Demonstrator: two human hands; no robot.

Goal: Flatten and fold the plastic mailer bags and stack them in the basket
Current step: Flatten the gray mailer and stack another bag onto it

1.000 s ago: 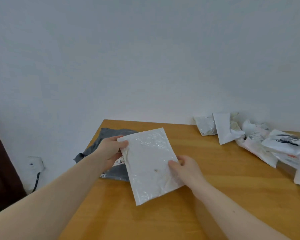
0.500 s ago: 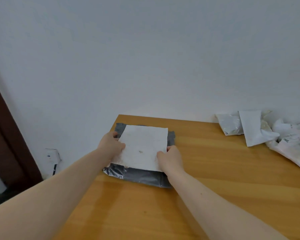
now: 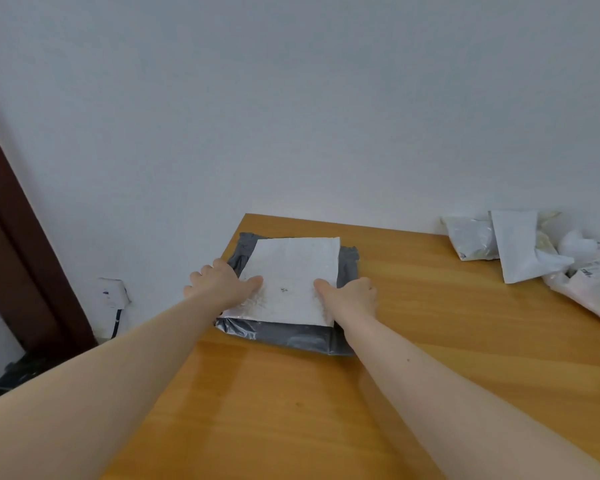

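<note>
White mailer (image 3: 291, 271), left hand (image 3: 222, 284), right hand (image 3: 352, 296) pressing flat

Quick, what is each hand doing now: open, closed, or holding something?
Left hand: open, fingers spread, thumb pressing the white mailer.
Right hand: seems open, thumb pressing the same mailer; its fingers are hidden.

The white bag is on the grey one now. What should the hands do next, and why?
Probably slide both hands outward to smooth it. The white bag lies on the grey bag, with the left hand and right hand resting on its near corners, where it looks wrinkled. No basket is in view, and more bags wait on the table.
</note>
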